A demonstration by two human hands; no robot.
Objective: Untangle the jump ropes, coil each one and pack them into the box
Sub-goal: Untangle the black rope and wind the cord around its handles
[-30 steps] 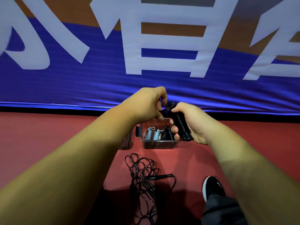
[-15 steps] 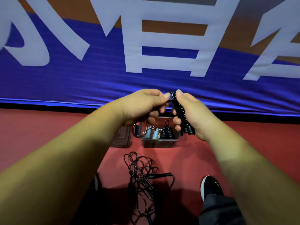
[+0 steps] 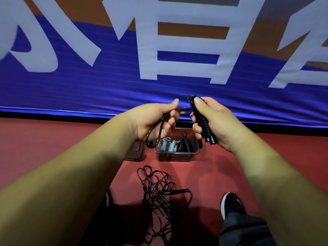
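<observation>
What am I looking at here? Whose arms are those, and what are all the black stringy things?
There is no machine here. A person wears a camera on the head, so the picture looks down along their own two arms. The right hand grips the black handles of a jump rope, held together. The left hand holds that rope's thin cord, which hangs in a loop. On the red floor lies another black rope, all tangled. Behind it stands a clear box with coiled ropes inside, some pale blue, some black. What seems to be its lid lies to the left. A black shoe shows at the bottom, and a big blue banner hangs behind.
</observation>
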